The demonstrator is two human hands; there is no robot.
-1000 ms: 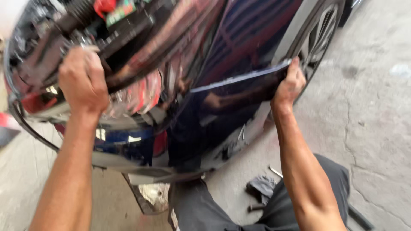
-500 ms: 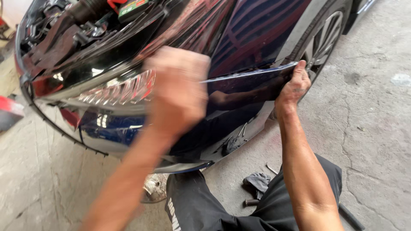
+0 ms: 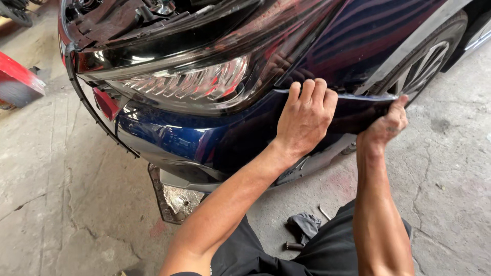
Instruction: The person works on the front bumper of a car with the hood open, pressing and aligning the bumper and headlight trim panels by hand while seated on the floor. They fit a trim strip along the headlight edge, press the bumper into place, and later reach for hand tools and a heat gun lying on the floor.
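Glossy dark-blue bumper point(image 3: 174, 138), curved and mirror-smooth, hanging at centre frame below the ribbed clear headlight point(image 3: 189, 82) at 11 o'clock, its thin top edge pulled out from the fender point(image 3: 378, 30). Left hand point(image 3: 305, 120) with fingers curled together over that edge, right hand point(image 3: 386, 125) at 3 o'clock pinching its far end by the spoked wheel point(image 3: 424, 66). Cracked grey concrete floor point(image 3: 51, 179) all round, a crumpled dark rag point(image 3: 306, 226) at 6 o'clock, a red box point(image 3: 18, 84) at 9 o'clock.
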